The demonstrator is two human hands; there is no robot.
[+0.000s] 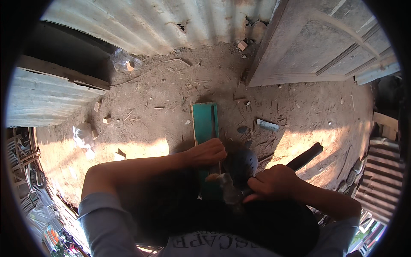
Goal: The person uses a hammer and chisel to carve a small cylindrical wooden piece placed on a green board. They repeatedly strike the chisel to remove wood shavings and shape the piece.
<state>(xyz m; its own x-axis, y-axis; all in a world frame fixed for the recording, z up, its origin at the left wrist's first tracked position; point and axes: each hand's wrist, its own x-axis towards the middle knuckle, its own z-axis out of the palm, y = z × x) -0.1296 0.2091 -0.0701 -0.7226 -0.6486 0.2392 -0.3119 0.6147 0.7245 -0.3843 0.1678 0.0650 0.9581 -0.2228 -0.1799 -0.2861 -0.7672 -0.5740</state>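
Observation:
A green board (202, 122) lies lengthwise on the dirt ground in front of me, between my legs. My left hand (209, 153) is closed in a fist over it, around a long thin dark bar (213, 120) that runs along the board's right side. My right hand (276, 182) grips a hammer by its dark handle (305, 157), close to the head. The handle's far end points up and to the right. The metal hammer head (230, 190) is just below my left fist, over the near end of the board; whether it touches anything is unclear.
A grey shoe with holes (246, 162) is right of the board. Brick pieces, wood chips and a pale block (267, 124) litter the ground. Corrugated sheet (158, 25) stands at the back, a wooden door panel (317, 47) at far right. White plastic (82, 135) lies left.

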